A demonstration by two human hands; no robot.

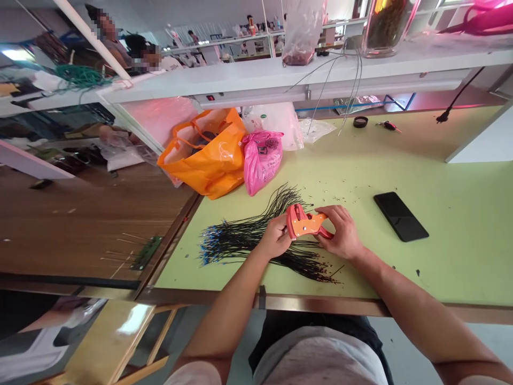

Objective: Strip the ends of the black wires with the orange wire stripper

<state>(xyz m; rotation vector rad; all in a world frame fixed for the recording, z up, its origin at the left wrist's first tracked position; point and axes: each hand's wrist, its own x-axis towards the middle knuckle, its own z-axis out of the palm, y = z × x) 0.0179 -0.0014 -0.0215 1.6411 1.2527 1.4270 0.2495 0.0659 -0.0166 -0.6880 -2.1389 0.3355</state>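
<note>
My right hand [340, 232] is wrapped around the handles of an orange and red wire stripper [304, 227], held over the table with its wide head to the left. Right beside that head is my left hand [276, 238], its fingers closed together; whatever they pinch is hidden behind the hand and the tool. Beneath both hands lies a spread bundle of thin black wires [244, 238]. Blue and bare metal ends gather at the bundle's left, while reddish-brown ends fan out toward the lower right.
An orange bag [218, 166] and a pink plastic bag [262, 163] stand behind the wires. To the right lies a black phone [401, 216]. Small dark scraps dot the green tabletop [460, 198]. Farther back is a black ring [360, 122], below a white shelf [240, 77].
</note>
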